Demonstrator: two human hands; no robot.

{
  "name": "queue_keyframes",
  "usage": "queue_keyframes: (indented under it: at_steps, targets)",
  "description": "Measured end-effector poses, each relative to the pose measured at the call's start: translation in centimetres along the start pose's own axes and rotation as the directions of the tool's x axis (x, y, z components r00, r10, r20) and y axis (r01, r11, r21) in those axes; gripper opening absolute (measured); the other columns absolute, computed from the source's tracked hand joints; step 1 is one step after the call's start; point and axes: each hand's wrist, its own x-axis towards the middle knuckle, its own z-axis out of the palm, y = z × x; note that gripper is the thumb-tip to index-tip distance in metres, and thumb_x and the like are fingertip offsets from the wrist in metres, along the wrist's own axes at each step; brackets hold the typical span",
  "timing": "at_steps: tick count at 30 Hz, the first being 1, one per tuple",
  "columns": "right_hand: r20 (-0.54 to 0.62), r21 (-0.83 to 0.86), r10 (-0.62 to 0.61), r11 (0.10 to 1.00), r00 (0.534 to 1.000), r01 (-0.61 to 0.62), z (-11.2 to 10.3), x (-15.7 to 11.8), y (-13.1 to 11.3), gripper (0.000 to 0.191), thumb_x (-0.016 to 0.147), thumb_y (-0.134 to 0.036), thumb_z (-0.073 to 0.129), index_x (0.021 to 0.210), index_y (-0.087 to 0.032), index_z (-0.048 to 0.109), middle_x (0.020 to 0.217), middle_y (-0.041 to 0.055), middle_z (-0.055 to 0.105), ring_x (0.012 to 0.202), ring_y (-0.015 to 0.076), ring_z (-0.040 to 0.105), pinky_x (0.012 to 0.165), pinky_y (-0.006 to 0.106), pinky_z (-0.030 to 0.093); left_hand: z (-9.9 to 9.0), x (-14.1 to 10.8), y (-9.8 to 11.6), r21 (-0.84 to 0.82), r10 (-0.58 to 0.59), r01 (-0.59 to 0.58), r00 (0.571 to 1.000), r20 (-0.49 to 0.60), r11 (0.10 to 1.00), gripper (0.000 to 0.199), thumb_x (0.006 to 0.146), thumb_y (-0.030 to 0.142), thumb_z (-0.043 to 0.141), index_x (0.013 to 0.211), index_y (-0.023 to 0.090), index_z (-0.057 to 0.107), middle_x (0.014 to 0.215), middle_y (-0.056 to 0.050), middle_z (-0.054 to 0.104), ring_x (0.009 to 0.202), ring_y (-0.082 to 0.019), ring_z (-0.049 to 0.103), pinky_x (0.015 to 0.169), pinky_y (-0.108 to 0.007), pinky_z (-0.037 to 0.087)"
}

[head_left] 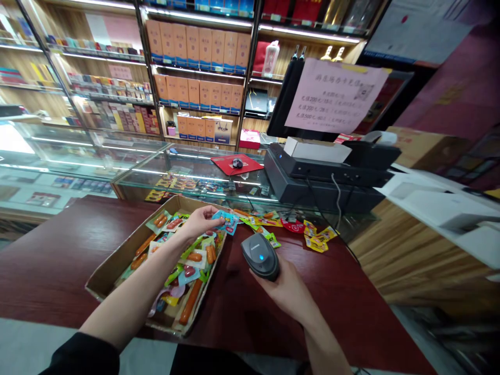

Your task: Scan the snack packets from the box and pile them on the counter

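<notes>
Blue snack packet [225,221] pinched in left hand [201,223]; scanner [260,255] gripped in right hand [287,291]; print unreadable.

Blue snack packet [225,221] at the cardboard tray's far corner; grey barcode scanner [260,255], blue-lit, above the dark-red counter

This is a small retail shop, seen from behind the till. Lit wooden shelves [195,47] on the far wall carry rows of boxed goods, and glass display cases [117,166] run to the left. A point-of-sale terminal [324,172] with a taped price notice [336,94] stands far right of the dark red bench [58,250].
</notes>
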Motion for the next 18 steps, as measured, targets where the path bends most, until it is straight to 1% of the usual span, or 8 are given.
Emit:
queue_keyframes:
  at_steps: [2,3,6,9,11,13,15,18]
  targets:
    - [0.006,-0.005,-0.01,1.0,1.0,0.01,0.0,0.0,0.0,0.029,0.08,-0.028,0.068,0.109,-0.021,0.065,0.104,0.0059,0.075,0.096,0.0246,0.07,0.083,0.033,0.053,-1.0,0.1,0.3,0.043,0.066,-0.064,0.996,-0.059,0.997,0.041,0.062,0.043,0.082,0.084,0.015,0.062,0.072,-0.001,0.068,0.055,-0.01,0.06,0.051,-0.021,0.047]
    - [0.008,-0.008,-0.013,1.0,1.0,0.013,0.0,0.0,-0.1,0.029,0.08,-0.028,0.068,0.108,-0.022,0.065,0.105,0.0059,0.075,0.096,0.0245,0.07,0.083,0.033,0.053,-1.6,0.2,0.4,0.074,0.102,-0.095,0.989,-0.108,0.993,0.04,0.063,0.043,0.082,0.085,0.015,0.063,0.071,0.0,0.068,0.053,-0.01,0.059,0.051,-0.021,0.046]
    - [0.014,-0.019,-0.014,1.0,1.0,0.014,0.1,-0.1,-0.2,0.028,0.08,-0.027,0.068,0.107,-0.022,0.065,0.104,0.0056,0.075,0.095,0.0242,0.07,0.082,0.033,0.054,-3.0,0.6,0.6,0.147,0.184,-0.149,0.947,-0.265,0.978,0.043,0.061,0.044,0.083,0.089,0.016,0.067,0.066,0.001,0.067,0.051,-0.009,0.056,0.05,-0.021,0.042]
    - [0.017,-0.025,-0.019,0.999,1.0,0.02,0.1,-0.1,-0.3,0.029,0.08,-0.028,0.068,0.108,-0.022,0.065,0.104,0.0055,0.075,0.095,0.0242,0.07,0.082,0.032,0.054,-3.5,0.9,0.5,0.11,0.235,-0.209,0.911,-0.338,0.972,0.043,0.057,0.044,0.085,0.084,0.015,0.067,0.071,0.0,0.068,0.059,-0.01,0.058,0.058,-0.022,0.044]
    - [0.012,-0.024,-0.024,0.999,1.0,0.024,0.1,-0.2,-0.2,0.03,0.08,-0.027,0.068,0.109,-0.022,0.065,0.105,0.0057,0.075,0.096,0.0244,0.07,0.083,0.032,0.054,-3.3,1.0,0.2,0.076,0.241,-0.229,0.912,-0.333,0.97,0.043,0.057,0.043,0.085,0.083,0.014,0.066,0.073,-0.001,0.068,0.064,-0.011,0.06,0.063,-0.022,0.046]
    - [0.005,-0.014,-0.023,1.0,1.0,0.023,-0.2,-0.4,-0.1,0.03,0.079,-0.026,0.068,0.109,-0.022,0.065,0.105,0.0056,0.075,0.096,0.0242,0.07,0.083,0.032,0.054,-2.6,1.0,0.0,0.075,0.226,-0.213,0.927,-0.299,0.974,0.042,0.058,0.044,0.084,0.082,0.015,0.066,0.072,0.0,0.067,0.064,-0.011,0.059,0.064,-0.023,0.046]
    - [-0.01,0.0,-0.016,1.0,1.0,0.016,-0.7,-0.6,0.1,0.031,0.08,-0.027,0.068,0.11,-0.022,0.065,0.106,0.0055,0.075,0.097,0.024,0.07,0.084,0.032,0.054,-1.6,1.0,-0.1,0.106,0.212,-0.191,0.944,-0.252,0.976,0.042,0.059,0.045,0.084,0.082,0.015,0.065,0.07,0.0,0.066,0.064,-0.012,0.059,0.064,-0.024,0.046]
    - [-0.054,0.006,-0.004,1.0,0.999,0.004,-1.9,-1.1,0.9,0.032,0.081,-0.028,0.067,0.112,-0.021,0.065,0.108,0.0063,0.074,0.099,0.0247,0.069,0.086,0.033,0.054,0.4,1.1,0.2,0.169,0.193,-0.166,0.968,-0.161,0.972,0.041,0.06,0.046,0.082,0.081,0.015,0.065,0.073,-0.001,0.067,0.066,-0.013,0.06,0.065,-0.024,0.046]
